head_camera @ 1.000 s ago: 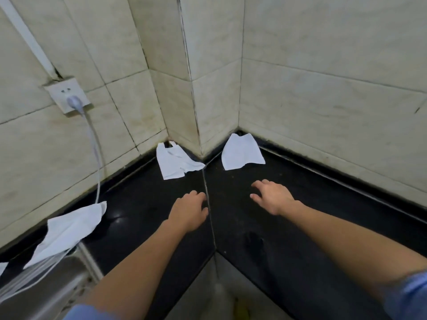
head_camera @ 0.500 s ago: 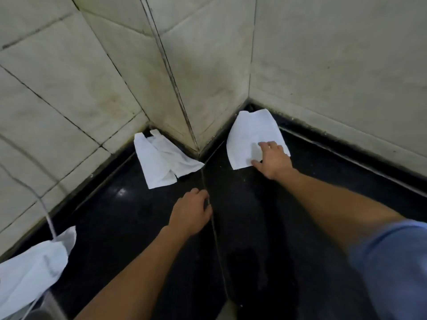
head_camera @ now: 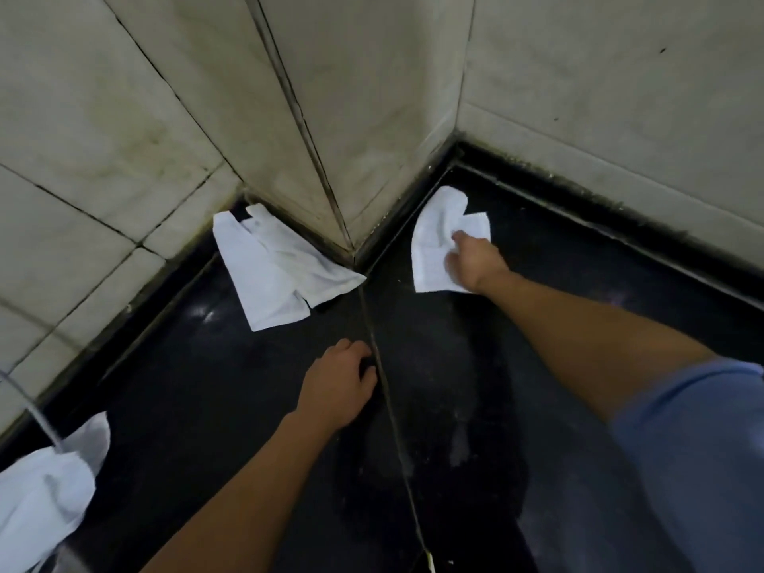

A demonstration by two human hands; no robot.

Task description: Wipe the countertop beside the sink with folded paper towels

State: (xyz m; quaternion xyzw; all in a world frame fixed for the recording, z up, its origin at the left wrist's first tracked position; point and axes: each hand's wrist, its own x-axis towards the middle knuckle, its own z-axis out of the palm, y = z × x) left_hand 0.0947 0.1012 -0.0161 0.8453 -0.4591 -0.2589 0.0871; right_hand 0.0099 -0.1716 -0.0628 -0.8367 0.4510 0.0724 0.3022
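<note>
The black countertop point(head_camera: 558, 366) wraps around a tiled wall corner, with a seam running down its middle. My right hand point(head_camera: 473, 262) is at the back right, its fingers curled into a white paper towel point(head_camera: 434, 229) that bunches up under them. A second white paper towel point(head_camera: 277, 270), loosely folded, lies flat against the wall base left of the corner. My left hand point(head_camera: 337, 384) rests palm down on the counter just left of the seam, fingers apart, holding nothing.
Cream wall tiles point(head_camera: 372, 97) jut out as a corner between the two towels. Another white towel point(head_camera: 45, 490) drapes over something at the bottom left, with a thin white cable point(head_camera: 37, 419) running into it. A faint wet patch shows on the counter point(head_camera: 459, 444).
My right hand reached forward to the right towel, lay on it, and now has closed its fingers and gathered it. The view moved closer to the corner. My left hand stayed put.
</note>
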